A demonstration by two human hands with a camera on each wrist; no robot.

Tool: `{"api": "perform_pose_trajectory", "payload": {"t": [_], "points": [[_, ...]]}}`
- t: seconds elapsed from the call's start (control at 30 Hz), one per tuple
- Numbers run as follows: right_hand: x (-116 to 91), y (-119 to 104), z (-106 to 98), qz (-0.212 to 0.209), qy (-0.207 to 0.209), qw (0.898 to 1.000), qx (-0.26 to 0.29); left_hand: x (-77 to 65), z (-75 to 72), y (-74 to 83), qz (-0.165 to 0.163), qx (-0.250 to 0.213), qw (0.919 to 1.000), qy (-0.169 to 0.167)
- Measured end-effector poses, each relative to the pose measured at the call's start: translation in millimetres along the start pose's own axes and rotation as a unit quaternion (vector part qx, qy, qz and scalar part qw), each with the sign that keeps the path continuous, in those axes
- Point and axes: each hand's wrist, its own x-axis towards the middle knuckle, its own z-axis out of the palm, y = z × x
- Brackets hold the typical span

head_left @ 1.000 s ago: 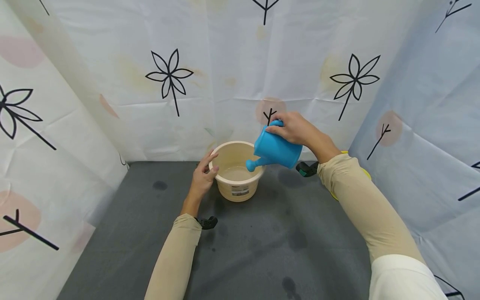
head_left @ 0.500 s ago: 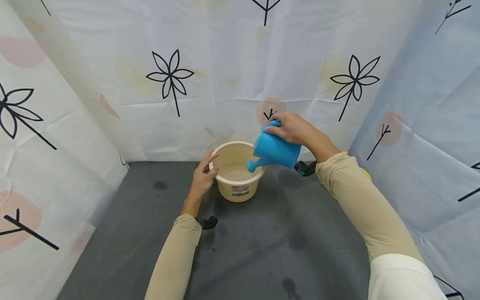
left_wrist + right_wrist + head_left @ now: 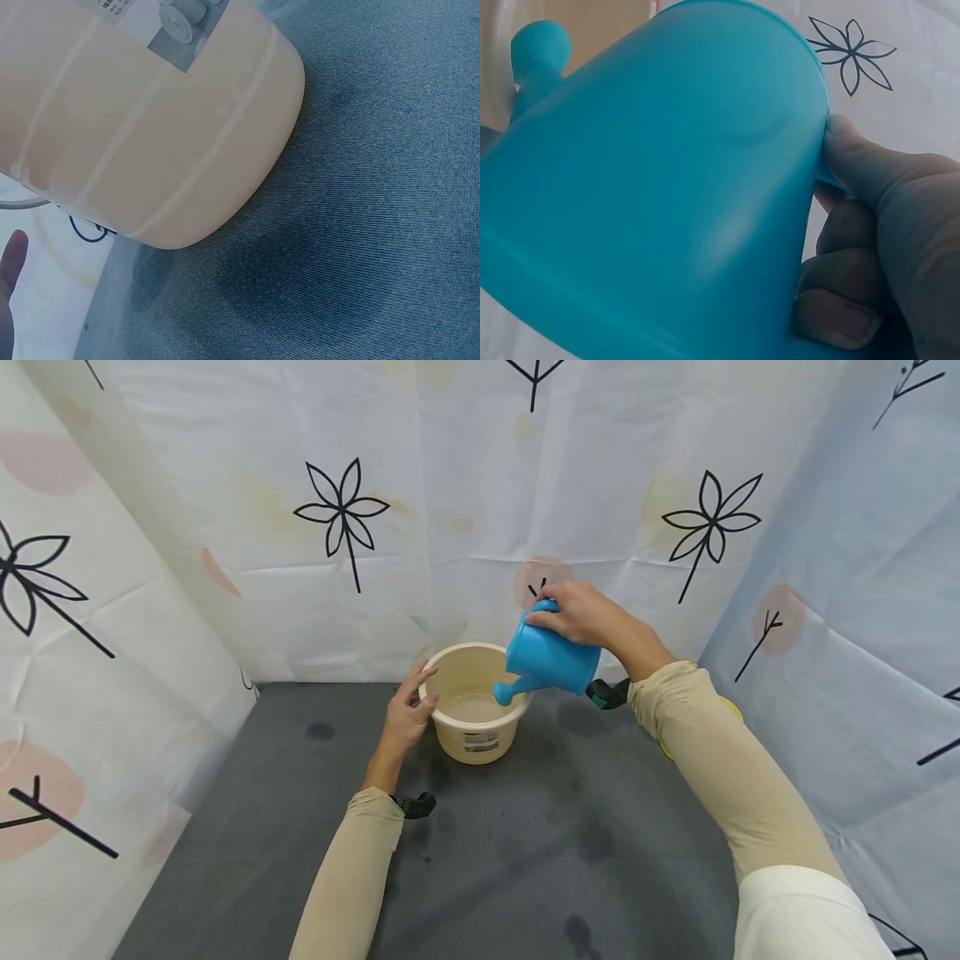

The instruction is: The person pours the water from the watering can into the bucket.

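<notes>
A cream plastic basin (image 3: 480,745) stands upright on the dark grey table. My left hand (image 3: 405,714) rests at its left rim, with the thumb on the near side and the fingers spread along the outer edge. In the left wrist view one straight finger (image 3: 10,262) shows beside the basin wall. My right hand (image 3: 588,614) holds a blue watering can (image 3: 553,653) by the handle, fingers curled round it. The can tips toward the left, and its round spout head (image 3: 503,693) hangs over the basin's right rim. No water stream is visible.
Behind my right forearm a yellow object (image 3: 731,706) is mostly hidden. White cloth walls (image 3: 465,485) with flower drawings close in the back and sides. Dark wet-looking spots (image 3: 577,931) mark the grey table (image 3: 510,877).
My right hand and the watering can have shifted very slightly left, the can still tilted. The left hand and basin keep their places.
</notes>
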Motion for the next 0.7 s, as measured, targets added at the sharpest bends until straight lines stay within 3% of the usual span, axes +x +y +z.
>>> {"api": "perform_pose_trajectory", "payload": {"t": [0.7], "points": [[3.8,-8.0,-3.7,-0.028,-0.011,0.999,-0.034,-0.9,-0.1,-1.9,0.010,0.014,0.9998,-0.007]]}}
